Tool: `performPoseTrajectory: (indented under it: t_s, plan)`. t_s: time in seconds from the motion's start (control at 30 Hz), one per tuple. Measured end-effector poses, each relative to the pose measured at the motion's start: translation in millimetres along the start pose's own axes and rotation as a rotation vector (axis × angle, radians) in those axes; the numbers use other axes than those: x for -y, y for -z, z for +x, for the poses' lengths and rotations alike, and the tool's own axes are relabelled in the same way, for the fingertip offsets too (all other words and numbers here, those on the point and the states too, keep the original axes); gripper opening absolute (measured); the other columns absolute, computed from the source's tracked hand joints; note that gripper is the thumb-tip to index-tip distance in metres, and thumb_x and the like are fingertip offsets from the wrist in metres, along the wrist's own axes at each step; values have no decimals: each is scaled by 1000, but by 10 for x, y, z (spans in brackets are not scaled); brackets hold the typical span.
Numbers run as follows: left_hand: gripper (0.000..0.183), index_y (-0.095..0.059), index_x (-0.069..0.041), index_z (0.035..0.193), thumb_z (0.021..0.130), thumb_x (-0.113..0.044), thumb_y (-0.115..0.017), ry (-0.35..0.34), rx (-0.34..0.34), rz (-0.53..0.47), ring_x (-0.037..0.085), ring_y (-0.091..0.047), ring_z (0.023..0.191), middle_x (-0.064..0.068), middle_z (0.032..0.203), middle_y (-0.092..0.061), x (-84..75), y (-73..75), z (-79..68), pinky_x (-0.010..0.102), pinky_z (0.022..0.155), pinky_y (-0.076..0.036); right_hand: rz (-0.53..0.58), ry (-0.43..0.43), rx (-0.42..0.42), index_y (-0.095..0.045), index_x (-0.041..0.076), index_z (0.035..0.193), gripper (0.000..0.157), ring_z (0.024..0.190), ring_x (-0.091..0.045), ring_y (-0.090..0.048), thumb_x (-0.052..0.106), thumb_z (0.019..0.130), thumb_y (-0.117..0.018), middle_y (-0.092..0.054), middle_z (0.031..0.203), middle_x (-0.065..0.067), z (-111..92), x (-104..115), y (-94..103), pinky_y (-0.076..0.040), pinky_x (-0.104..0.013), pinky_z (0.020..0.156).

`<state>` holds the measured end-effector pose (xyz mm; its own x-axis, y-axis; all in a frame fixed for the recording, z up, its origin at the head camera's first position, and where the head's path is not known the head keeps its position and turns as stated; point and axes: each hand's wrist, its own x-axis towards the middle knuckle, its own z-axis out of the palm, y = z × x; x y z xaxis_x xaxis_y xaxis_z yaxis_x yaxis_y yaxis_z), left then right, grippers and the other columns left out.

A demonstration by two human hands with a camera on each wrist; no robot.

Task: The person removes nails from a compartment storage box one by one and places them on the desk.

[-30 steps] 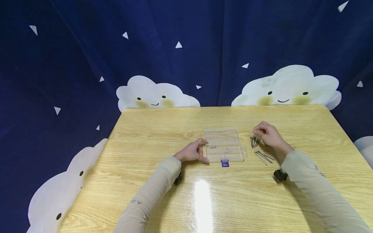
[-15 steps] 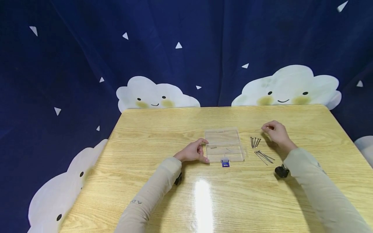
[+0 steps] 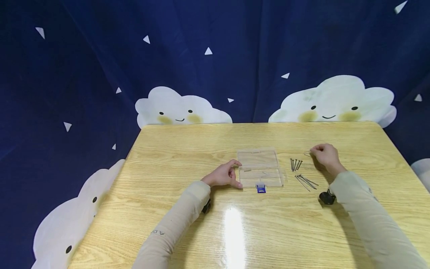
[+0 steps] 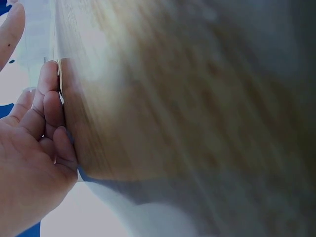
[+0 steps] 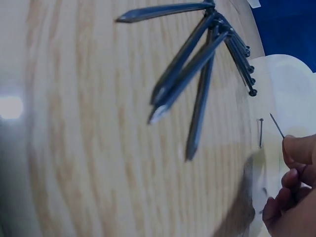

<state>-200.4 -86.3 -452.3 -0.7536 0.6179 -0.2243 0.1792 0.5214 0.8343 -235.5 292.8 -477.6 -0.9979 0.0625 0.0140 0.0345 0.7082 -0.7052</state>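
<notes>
A clear plastic box point(image 3: 256, 160) lies open on the table, its lid folded back and a blue latch point(image 3: 261, 189) at the front. My left hand point(image 3: 222, 174) holds its left side, thumb at the front corner and index finger by the hinge. Small nails point(image 3: 265, 172) lie in the near half. Between thumb and index finger, my right hand point(image 3: 326, 155) pinches a thin nail point(image 5: 277, 125), point outward. Another thin nail point(image 5: 261, 133) lies on the table beside those fingers. Left of the right hand are a row of dark nails point(image 3: 296, 165) and a group of longer nails point(image 3: 306, 182).
The wooden table point(image 3: 174, 149) runs back to a dark blue curtain point(image 3: 215, 67) with white cloud shapes. A bright light reflection point(image 3: 234, 235) falls on the tabletop in front of the box. The long nails lie near the right forearm.
My right hand has moved rightward, away from the box and past the row of nails, with the thin nail still pinched. The left hand stays at the box.
</notes>
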Motion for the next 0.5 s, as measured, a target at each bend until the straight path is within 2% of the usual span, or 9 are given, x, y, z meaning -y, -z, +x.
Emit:
performPoseTrajectory:
  t_s: [0.13,0.3,0.5]
  plan:
    - [75,-36,-6,133,71,-11,-79,2,-9,1,10,-49,58,13,74,-59,188,-30,109,22,65,-41,-13,-30,-4,-59,-13,101,32,90,-40,-50,17,93,-49,-56,102,-31,-1,-16,-21,-40,-49,76]
    - [74,-38,-8,131,70,-14,-80,8,-9,-14,12,-51,59,6,70,-57,219,-32,124,23,66,-42,-47,-41,-15,-60,-13,96,30,88,-41,-51,15,92,-51,-57,98,-29,1,-43,-48,-40,-50,76]
    - [74,-38,-7,130,69,-16,-81,0,0,-14,12,-52,59,4,68,-57,223,-30,121,23,67,-44,-110,-24,-14,-63,-12,93,28,83,-40,-54,14,90,-52,-61,90,-27,1,-74,-54,-41,-48,72]
